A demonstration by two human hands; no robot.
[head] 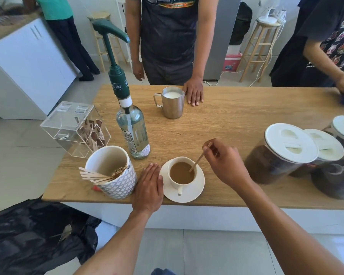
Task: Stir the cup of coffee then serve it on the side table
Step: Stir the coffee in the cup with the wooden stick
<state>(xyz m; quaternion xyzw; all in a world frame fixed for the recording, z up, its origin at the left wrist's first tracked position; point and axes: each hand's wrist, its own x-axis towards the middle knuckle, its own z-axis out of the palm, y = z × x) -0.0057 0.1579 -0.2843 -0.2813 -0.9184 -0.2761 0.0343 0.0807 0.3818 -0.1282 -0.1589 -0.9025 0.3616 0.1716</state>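
Nearest, the left hand (148,185) lies flat on the bench (216,124), fingers straight, holding nothing, just beside the saucer (197,188). On that saucer, near the bench's front edge, stands the cup of coffee (177,184), its handle turned toward the person. Just beyond, the right hand (224,163) pinches the top of a wooden stirrer (198,160) whose lower end dips into the coffee, so the stirring step is in hand. Next, I judge, the stirrer must come out and the saucer be lifted level. No side table is plainly in view. Farther off stand a pump bottle (133,133) and a milk jug (172,105).
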